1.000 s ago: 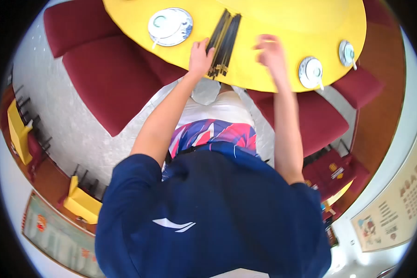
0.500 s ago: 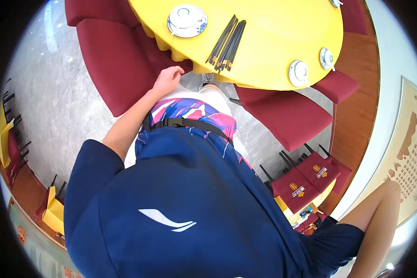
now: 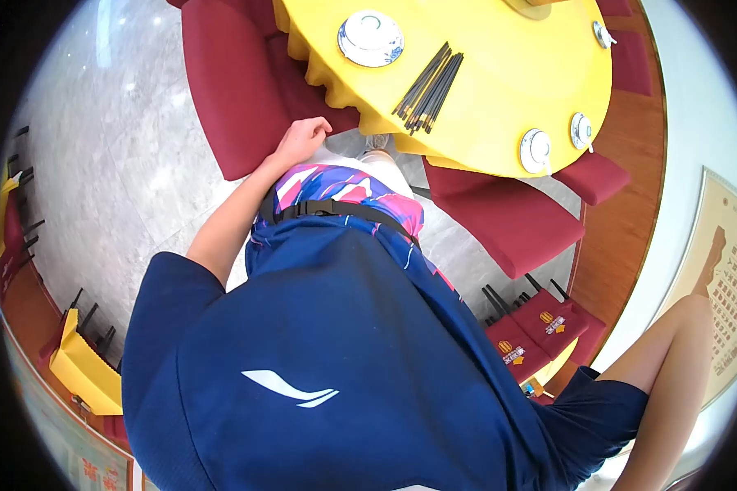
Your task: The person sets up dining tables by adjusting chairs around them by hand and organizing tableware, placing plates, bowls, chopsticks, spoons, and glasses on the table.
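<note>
My left hand (image 3: 305,137) hangs in front of my thigh, its fingers loosely bent with a small gap between them and nothing visible held. It is nearest to a dark red chair (image 3: 229,98) and the hanging edge of the yellow tablecloth (image 3: 483,82). On the table lies a bundle of black chopsticks (image 3: 431,90) with gold bands. A bowl on a blue-patterned plate (image 3: 373,53) stands to the left of them. At the right my bent forearm (image 3: 671,385) shows, but my right hand is outside the view.
Two more place settings, a nearer one (image 3: 536,151) and a farther one (image 3: 581,131), sit along the table's right side. A dark red chair (image 3: 508,217) stands close on my right. Beyond it are chairs with gold logos (image 3: 540,323). Grey tiled floor (image 3: 123,164) stretches left.
The view has shifted, so the table, chopsticks and chairs appear farther right and slightly lower. My left hand stays near my thigh, with its fingers still loosely bent.
</note>
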A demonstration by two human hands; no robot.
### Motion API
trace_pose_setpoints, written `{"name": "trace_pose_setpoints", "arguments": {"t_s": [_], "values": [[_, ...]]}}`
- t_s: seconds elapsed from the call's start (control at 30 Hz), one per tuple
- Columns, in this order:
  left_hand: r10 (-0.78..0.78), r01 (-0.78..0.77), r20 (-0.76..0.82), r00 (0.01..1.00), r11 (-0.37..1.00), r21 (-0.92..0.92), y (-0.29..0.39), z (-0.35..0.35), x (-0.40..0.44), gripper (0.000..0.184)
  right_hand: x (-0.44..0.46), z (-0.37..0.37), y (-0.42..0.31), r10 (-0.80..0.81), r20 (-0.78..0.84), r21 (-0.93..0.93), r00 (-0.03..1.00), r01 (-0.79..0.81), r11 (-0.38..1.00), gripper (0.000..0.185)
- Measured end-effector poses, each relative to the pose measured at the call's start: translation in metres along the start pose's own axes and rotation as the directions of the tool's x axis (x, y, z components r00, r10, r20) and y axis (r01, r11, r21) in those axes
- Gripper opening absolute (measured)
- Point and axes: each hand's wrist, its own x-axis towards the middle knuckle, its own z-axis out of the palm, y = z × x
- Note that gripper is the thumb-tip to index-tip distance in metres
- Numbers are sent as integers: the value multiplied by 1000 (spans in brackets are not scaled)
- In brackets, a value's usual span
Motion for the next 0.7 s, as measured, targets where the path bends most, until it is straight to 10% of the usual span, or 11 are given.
{"name": "trace_pose_setpoints", "arguments": {"t_s": [0.7], "values": [[-47, 45, 56, 997, 998, 40, -13, 1, -1, 20, 10, -3, -2, -50, 4, 14, 999, 50, 999, 26]]}}
